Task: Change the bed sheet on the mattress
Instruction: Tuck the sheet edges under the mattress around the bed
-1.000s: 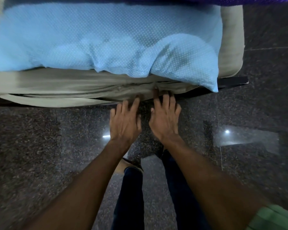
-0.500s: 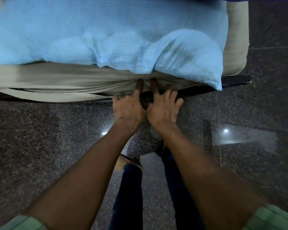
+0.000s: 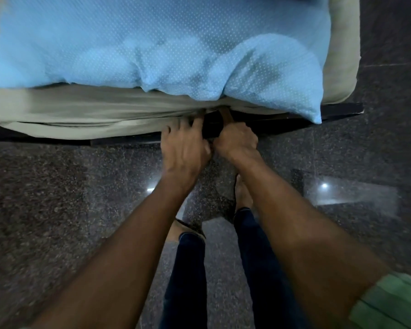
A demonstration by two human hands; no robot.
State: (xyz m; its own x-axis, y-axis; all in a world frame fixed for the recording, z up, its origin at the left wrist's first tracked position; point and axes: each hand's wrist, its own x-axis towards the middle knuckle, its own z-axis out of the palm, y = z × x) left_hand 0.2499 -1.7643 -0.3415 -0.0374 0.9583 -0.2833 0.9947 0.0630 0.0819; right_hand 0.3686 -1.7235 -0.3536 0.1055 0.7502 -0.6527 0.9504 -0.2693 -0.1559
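Note:
A mattress covered by a beige sheet (image 3: pixel 86 110) fills the top of the head view, with a light blue dotted pillow (image 3: pixel 152 43) lying on it. Both my hands are at the near edge of the mattress, close together. My left hand (image 3: pixel 184 148) reaches up with fairly straight fingers, and its tips touch the sheet's lower fold. The fingers of my right hand (image 3: pixel 236 140) are curled, and one digit stretches up under the sheet's hem where it bunches. Between my hands the dark bed frame (image 3: pixel 211 129) shows. How the right fingers hold the cloth is partly hidden.
The dark bed frame's edge (image 3: pixel 342 110) juts out at the right beyond the mattress corner. Polished speckled granite floor (image 3: pixel 57 198) lies all around. My legs in dark jeans (image 3: pixel 185 269) and my bare feet stand just before the bed.
Both hands moved up from the floor-side gap to the sheet's lower edge. My right hand went from flat to curled, and the sheet lifted there and bared the dark frame.

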